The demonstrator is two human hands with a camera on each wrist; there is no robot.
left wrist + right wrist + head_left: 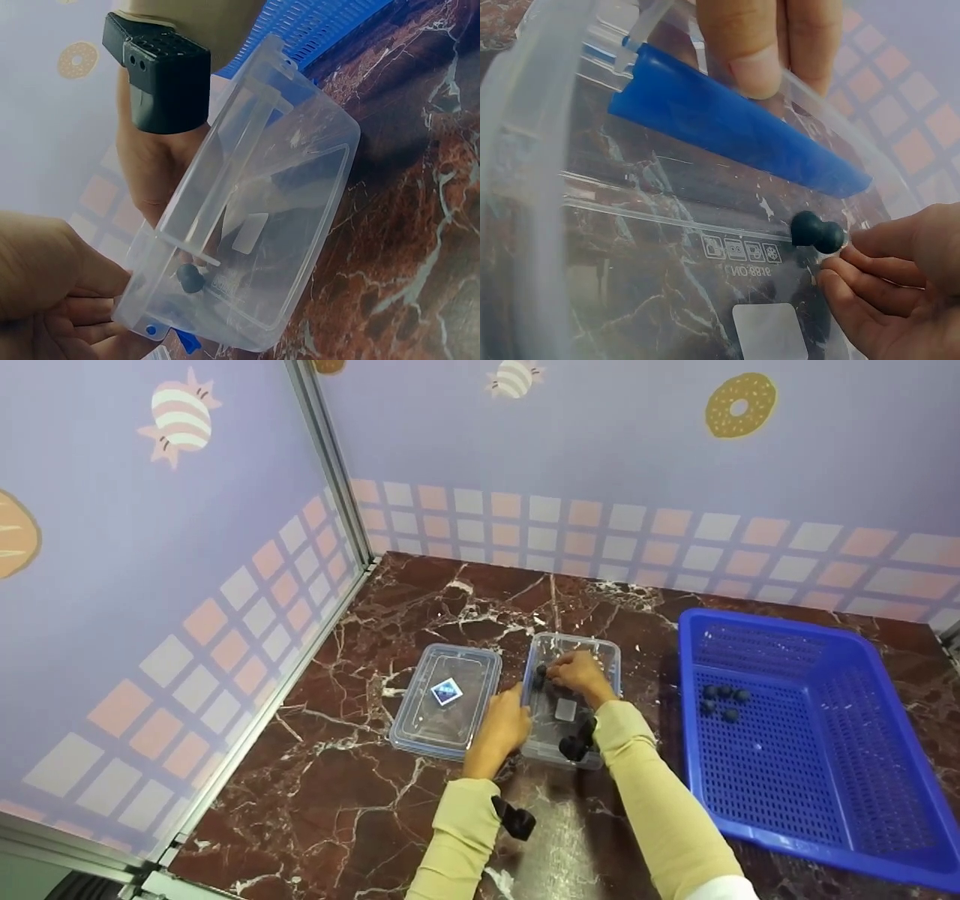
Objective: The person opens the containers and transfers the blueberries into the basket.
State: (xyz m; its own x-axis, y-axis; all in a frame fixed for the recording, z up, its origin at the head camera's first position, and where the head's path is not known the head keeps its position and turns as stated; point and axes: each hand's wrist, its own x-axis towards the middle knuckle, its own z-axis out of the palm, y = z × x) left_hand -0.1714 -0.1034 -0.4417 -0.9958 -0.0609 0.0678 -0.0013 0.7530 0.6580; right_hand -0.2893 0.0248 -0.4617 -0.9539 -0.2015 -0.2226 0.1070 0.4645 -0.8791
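Observation:
A clear plastic box [540,735] without its lid stands on the marble-patterned table, and its blue latch [727,124] shows in the right wrist view. My left hand [504,724] grips the box at its left rim, the fingers bent over the edge. Inside the box is my right hand [581,671], its loosely bent fingertips right at a small dark green ball [829,237]. A second dark ball [806,227] lies against the first, near the left wall. The first ball shows nearly whole, just beyond the fingertips.
Left of the box lies a clear plastic lid [427,712] with a blue-and-white sticker. On the right stands a large blue perforated basket [686,720], several dark balls [725,691] in its far left part. Patterned wall panels [570,442] border the table.

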